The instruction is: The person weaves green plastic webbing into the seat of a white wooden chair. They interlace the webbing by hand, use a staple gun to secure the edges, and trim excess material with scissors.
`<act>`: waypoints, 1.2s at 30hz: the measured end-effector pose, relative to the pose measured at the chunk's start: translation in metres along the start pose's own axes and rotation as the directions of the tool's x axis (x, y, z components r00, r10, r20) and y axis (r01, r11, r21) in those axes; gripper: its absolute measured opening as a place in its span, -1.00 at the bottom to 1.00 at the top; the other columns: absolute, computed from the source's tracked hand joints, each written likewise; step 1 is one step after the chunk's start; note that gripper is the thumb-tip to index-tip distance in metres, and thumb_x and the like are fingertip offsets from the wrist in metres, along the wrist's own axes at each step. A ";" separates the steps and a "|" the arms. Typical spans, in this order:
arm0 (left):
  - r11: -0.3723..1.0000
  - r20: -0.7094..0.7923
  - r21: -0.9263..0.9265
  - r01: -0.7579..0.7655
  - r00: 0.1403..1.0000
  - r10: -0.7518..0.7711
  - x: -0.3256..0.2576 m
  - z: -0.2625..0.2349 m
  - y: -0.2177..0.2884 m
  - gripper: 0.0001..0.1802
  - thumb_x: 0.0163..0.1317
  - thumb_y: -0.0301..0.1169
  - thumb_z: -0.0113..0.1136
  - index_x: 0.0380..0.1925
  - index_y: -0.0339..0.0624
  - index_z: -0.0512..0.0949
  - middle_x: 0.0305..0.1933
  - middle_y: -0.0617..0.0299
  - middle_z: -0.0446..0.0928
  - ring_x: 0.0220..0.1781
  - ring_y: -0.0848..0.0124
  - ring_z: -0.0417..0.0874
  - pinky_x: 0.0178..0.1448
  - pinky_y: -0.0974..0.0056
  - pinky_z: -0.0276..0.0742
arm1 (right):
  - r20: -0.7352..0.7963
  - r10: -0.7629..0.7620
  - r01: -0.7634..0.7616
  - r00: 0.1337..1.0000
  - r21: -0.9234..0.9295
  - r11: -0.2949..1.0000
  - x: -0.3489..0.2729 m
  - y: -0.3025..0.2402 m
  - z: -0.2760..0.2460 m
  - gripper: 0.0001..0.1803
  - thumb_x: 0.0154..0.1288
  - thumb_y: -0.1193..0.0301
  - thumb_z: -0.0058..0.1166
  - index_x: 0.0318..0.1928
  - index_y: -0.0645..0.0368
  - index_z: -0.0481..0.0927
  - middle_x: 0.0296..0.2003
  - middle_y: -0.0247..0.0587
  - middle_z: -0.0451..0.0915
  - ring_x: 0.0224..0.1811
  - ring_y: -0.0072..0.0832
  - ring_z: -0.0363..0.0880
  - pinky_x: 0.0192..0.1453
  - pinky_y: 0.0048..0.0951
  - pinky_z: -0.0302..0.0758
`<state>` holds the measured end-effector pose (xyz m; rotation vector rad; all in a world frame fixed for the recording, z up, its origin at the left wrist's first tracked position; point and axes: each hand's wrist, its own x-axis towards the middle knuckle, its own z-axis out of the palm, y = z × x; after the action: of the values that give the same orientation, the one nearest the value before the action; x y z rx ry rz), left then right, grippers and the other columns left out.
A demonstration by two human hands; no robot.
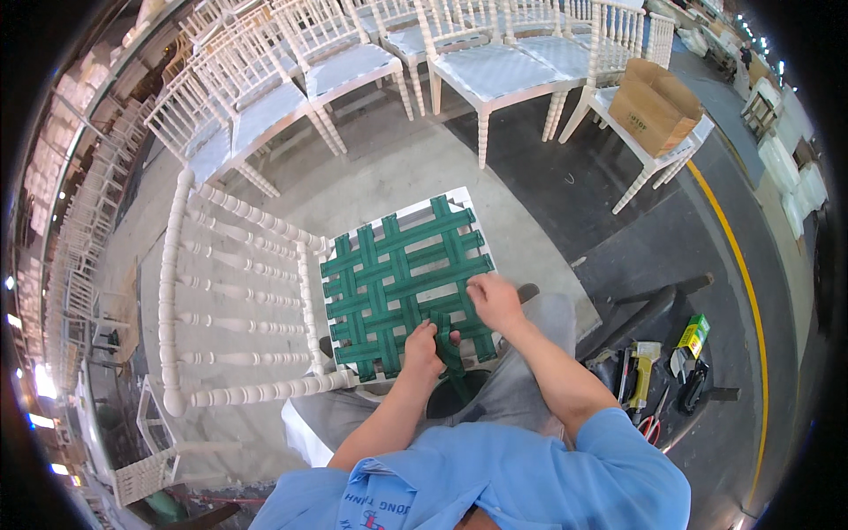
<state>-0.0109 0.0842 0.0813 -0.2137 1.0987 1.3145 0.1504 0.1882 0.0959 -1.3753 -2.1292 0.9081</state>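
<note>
Left hand (424, 346) pinching loose green woven strap (449, 349); right hand (495, 300) pressed flat on green webbing lattice (402, 283). Best kept taut, threaded squarely.

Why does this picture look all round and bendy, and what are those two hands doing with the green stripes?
A camera on a person's head looks down, and its wide lens bends straight edges. The arms are that person's own. A white chair lies tipped over, its seat frame crossed with woven green webbing. The left hand pinches a loose green strap; the right hand presses on the weave. On the floor to the right lie a staple gun, red-handled scissors and a small green box. More white chairs stand behind.
</note>
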 end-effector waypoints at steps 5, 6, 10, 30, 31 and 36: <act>0.958 0.123 0.032 -0.284 0.953 0.278 -0.010 -0.005 0.032 -0.73 0.52 -0.48 -0.19 0.11 -0.31 0.37 0.03 0.06 0.54 -0.01 0.18 0.62 -0.01 0.05 0.65 | 0.701 0.083 -0.552 0.708 0.477 0.684 -0.006 -0.017 0.013 -0.45 0.39 0.14 0.22 0.27 0.12 0.50 0.00 -0.27 0.63 0.03 -0.41 0.57 0.11 -0.25 0.53; 0.942 0.155 0.021 -0.336 0.932 0.329 -0.010 -0.003 0.038 -0.73 0.53 -0.47 -0.18 0.12 -0.31 0.38 0.04 0.09 0.55 0.02 0.21 0.61 0.03 0.09 0.63 | 0.668 0.005 -0.476 0.744 0.525 0.706 -0.009 -0.023 0.015 -0.36 0.34 0.14 0.28 0.32 0.13 0.43 0.04 -0.21 0.59 0.04 -0.39 0.55 0.13 -0.26 0.52; 0.795 0.197 0.259 -0.549 0.835 0.513 -0.022 0.020 0.046 -0.55 0.54 -0.38 -0.10 0.34 -0.38 0.31 0.27 0.15 0.47 0.17 0.37 0.53 0.21 0.32 0.46 | 0.569 -0.131 -0.290 0.812 0.588 0.755 -0.018 -0.050 0.023 0.12 0.06 0.27 0.51 0.53 0.16 0.06 0.19 -0.01 0.41 0.15 -0.33 0.45 0.27 -0.30 0.44; 0.884 0.545 0.417 -0.213 0.836 -0.055 -0.082 -0.035 0.079 -0.44 0.44 -0.30 0.15 0.38 -0.20 0.31 0.28 0.18 0.47 0.41 0.36 0.38 0.45 0.23 0.27 | 0.596 -0.390 -0.707 0.702 0.651 -0.276 -0.038 -0.089 0.010 -0.66 0.62 0.18 -0.22 -0.09 0.16 0.51 -0.56 -0.42 0.33 -0.62 -0.59 0.30 -0.37 -0.40 0.44; 0.921 0.602 0.359 -0.151 0.792 -0.105 -0.081 -0.038 0.074 -0.36 0.42 -0.24 0.20 0.42 -0.19 0.26 0.30 0.20 0.46 0.42 0.34 0.37 0.45 0.19 0.29 | 0.588 -0.423 -0.720 0.689 0.620 -0.311 -0.039 -0.091 0.011 -0.61 0.62 0.11 -0.25 -0.09 0.12 0.53 -0.61 -0.48 0.25 -0.67 -0.63 0.21 -0.43 -0.44 0.35; 0.953 0.664 0.124 -0.277 0.737 0.127 -0.083 -0.030 0.066 -0.44 0.43 -0.29 0.18 0.37 -0.14 0.30 0.35 0.08 0.43 0.35 0.21 0.47 0.25 0.17 0.48 | 0.671 -0.421 -0.792 0.610 0.526 -0.310 -0.052 -0.092 0.020 -0.61 0.59 0.05 -0.21 -0.12 0.07 0.54 -0.64 -0.53 0.22 -0.71 -0.67 0.17 -0.48 -0.45 0.31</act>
<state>-0.0706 0.0292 0.1556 0.5225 0.6539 1.2991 0.1009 0.1081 0.1487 -0.2351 -0.1883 2.8875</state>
